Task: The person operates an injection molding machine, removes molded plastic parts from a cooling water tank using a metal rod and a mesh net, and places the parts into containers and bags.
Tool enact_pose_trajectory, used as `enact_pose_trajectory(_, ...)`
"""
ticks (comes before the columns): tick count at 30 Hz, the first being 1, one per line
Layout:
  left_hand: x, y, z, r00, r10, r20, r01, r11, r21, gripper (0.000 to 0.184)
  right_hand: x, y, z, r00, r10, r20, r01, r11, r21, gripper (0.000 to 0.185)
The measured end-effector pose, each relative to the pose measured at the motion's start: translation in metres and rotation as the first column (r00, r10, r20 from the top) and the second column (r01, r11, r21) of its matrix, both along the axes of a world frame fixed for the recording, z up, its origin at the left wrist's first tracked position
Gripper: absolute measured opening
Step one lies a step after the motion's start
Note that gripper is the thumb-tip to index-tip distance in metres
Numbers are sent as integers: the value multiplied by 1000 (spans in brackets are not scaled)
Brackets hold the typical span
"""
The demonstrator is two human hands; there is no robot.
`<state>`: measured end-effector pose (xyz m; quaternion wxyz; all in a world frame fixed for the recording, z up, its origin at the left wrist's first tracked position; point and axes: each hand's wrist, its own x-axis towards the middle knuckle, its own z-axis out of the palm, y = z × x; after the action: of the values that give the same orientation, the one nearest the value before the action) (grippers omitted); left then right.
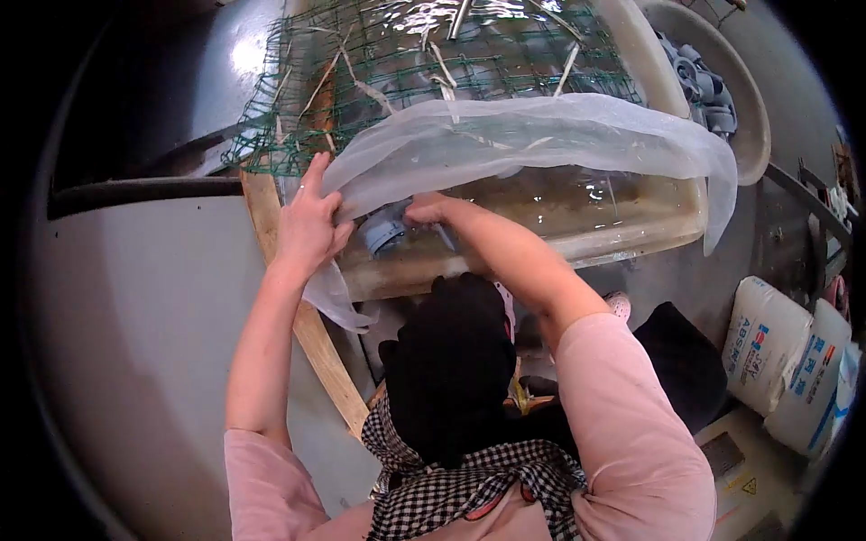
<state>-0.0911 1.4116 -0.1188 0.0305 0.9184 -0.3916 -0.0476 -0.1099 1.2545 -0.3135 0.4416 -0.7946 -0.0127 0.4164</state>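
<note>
A translucent white sheet (541, 135) lies bunched across a water-filled tub (631, 236). At the sheet's left end is my left hand (311, 216), with the index finger stretched up and the other fingers bent at the cloth's edge. My right hand (426, 209) reaches under the sheet's lower edge into the tub, its fingers closed on a grey plastic part (385, 230). Part of that hand's grip is hidden by the cloth. Green netting (496, 72) with pale strips covers the water behind the sheet.
A round basin (753, 117) of grey plastic parts stands at the back right. White printed sacks (767, 347) are at the right. A wooden strip (329, 365) runs down beside the tub's left end, next to a grey panel (162, 316).
</note>
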Motion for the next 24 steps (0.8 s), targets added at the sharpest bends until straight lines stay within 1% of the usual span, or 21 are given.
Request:
enact_pose_trajectory(1,0,0,0,1000,-11,-1,11,1000,3,18,0,-2,7,999,-23,-41,25,999,44,54)
enact_pose_trajectory(5,1,-2,-2,999,-33,7,33,999,-35,15,-3,-5,16,985,28,169,-30,1000,8,41)
enact_pose_trajectory(7,0,-3,-2,999,-36,14,36,998,-44,15,-7,-2,14,977,44,211,-45,999,-2,39)
enact_pose_trajectory(8,0,-3,-1,1000,-20,-14,19,999,-36,17,-8,1,12,943,15,331,-6,1000,-29,40)
enact_pose_trajectory(10,1,-3,-2,999,-5,-47,4,1000,-27,18,-11,9,7,830,-28,556,81,994,-72,43)
enact_pose_trajectory(12,2,-2,-2,998,-66,5,66,996,-59,17,-12,18,3,661,-43,749,173,980,-96,46)
enact_pose_trajectory(13,2,-2,-2,998,-67,2,67,996,-59,17,-9,30,3,663,-44,748,173,980,-96,46)
enact_pose_trajectory(14,2,-2,-2,998,-59,2,59,996,-60,16,-3,47,0,603,-241,761,347,938,23,43)
enact_pose_trajectory(15,2,-2,-2,999,-50,2,50,997,-61,16,-1,57,-7,510,-424,748,502,853,141,40)
enact_pose_trajectory(16,1,-1,-3,999,-47,-3,46,997,-60,16,-4,61,-16,515,-424,745,500,855,141,40)
enact_pose_trajectory(18,2,-1,-4,997,-73,16,74,994,-83,15,-6,64,-26,211,-364,907,332,900,283,34)
enact_pose_trajectory(19,3,-1,-4,997,-73,13,73,994,-83,15,-2,66,-30,214,-364,907,333,900,283,34)
enact_pose_trajectory(20,3,-1,-4,996,-80,32,82,993,-85,16,3,67,-25,333,-512,792,370,843,389,39)
enact_pose_trajectory(21,3,-1,-5,995,-89,50,93,992,-86,16,7,68,-21,416,-647,639,435,758,485,44)
enact_pose_trajectory(22,2,0,-5,995,-90,43,94,992,-85,16,11,63,-19,455,-704,545,477,710,518,45)
enact_pose_trajectory(24,3,0,-6,997,-75,11,76,993,-87,17,16,53,-19,497,-713,494,489,701,520,45)
